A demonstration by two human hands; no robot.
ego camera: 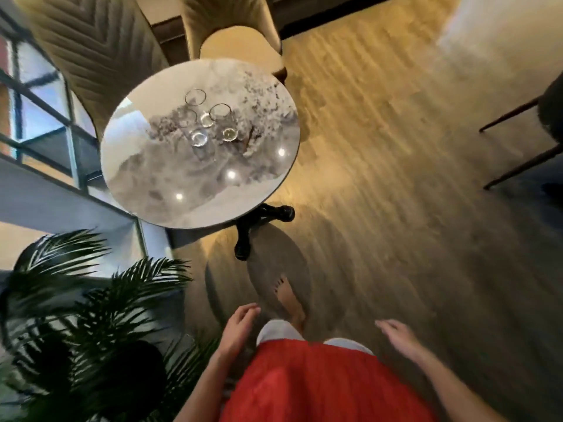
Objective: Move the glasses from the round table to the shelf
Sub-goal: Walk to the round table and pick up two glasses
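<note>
Glasses (207,120), clear, thin-walled and upright, cluster mid-way on the round marble-patterned table (170,190); likely light, slick, fragile, best held round the body; left hand (240,325) and right hand (396,335) hang open, grip empty

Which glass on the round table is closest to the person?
The glass at the cluster's front-left, nearest the table's near edge. The other glasses stand farther back or to its right.

Clear glasses (207,118) stand clustered on the round table (158,184).
</note>
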